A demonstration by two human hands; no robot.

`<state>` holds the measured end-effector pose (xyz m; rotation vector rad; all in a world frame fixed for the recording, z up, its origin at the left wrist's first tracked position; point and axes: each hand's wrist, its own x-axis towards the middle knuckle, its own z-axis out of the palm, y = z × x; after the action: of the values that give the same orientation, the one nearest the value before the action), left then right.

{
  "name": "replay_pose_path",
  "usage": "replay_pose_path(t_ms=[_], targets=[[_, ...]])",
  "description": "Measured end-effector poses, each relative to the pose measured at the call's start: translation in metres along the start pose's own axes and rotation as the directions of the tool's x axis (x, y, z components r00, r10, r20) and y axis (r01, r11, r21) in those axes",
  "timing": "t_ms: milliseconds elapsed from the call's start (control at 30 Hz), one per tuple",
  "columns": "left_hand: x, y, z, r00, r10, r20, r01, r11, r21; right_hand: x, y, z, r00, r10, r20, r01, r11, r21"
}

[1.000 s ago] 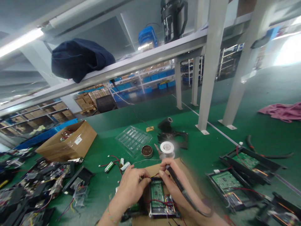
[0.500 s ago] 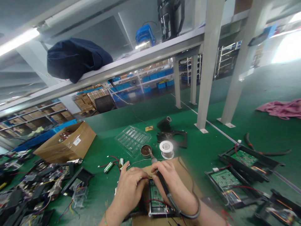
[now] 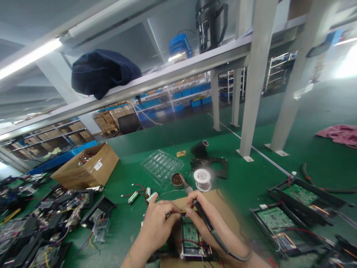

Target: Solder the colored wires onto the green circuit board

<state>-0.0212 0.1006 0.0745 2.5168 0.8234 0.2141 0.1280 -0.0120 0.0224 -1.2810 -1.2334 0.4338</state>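
The left hand (image 3: 159,222) and right hand (image 3: 214,219) have fingers pinching a yellow wire (image 3: 183,212) at the framed circuit board's (image 3: 190,232) far edge, the soldering iron (image 3: 203,216) gripped too, presumably to avoid setting it down, while cardboard (image 3: 219,199) beneath likely shields the tabletop (image 3: 134,143).

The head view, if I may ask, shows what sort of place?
Probably an electronics workshop: the right hand holds a soldering iron, circuit boards sit in black frames on the green worktop, and blue bins stand on shelves behind.
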Motion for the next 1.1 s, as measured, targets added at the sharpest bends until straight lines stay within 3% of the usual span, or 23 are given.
replay_pose_path(t_ms=[267, 633, 1100], targets=[[0.002, 0.0, -0.003, 0.999, -0.037, 0.01, 0.037, 0.999, -0.036, 0.001, 0.003, -0.001, 0.998, 0.058, 0.035, -0.057, 0.998, -0.019], [-0.003, 0.001, 0.002, 0.999, 0.037, -0.036, -0.036, 0.999, 0.007, -0.001, 0.008, 0.006, 0.997, 0.079, 0.019, -0.08, 0.997, 0.015], [-0.007, 0.006, 0.008, 0.994, 0.1, -0.04, -0.094, 0.986, 0.139, -0.004, -0.015, -0.007, 0.989, -0.109, 0.1, 0.133, 0.953, -0.272]])
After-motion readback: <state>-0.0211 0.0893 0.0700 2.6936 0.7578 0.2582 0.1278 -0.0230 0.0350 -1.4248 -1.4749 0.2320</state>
